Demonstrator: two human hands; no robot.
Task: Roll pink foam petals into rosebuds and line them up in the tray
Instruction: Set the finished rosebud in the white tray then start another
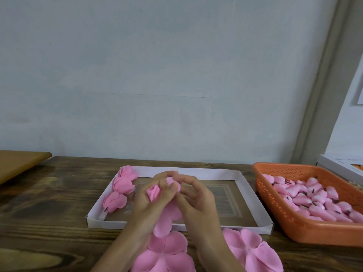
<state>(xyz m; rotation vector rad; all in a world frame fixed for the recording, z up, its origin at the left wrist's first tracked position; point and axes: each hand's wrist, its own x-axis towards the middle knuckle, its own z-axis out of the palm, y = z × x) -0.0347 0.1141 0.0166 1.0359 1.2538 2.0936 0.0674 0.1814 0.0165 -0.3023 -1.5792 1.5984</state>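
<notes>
A half-rolled pink rosebud (154, 192) is held over the white cardboard tray (253, 195). My left hand (151, 201) grips the bud, its fingers curled round the rolled core. My right hand (196, 195) pinches a loose petal of the same piece against the bud; more of that petal (167, 218) hangs down between my wrists. Three finished rosebuds (121, 185) lie in a column along the tray's left wall. Flat pink foam petal sheets (169, 254) and a second sheet (253, 250) lie on the table in front of the tray.
An orange perforated plastic basket (279, 205) at the right holds several small pink buds (318, 201). The dark wooden table (49, 203) runs to a pale wall. A lighter wooden board (19, 161) sits at the far left, white boxes (341, 165) at the far right.
</notes>
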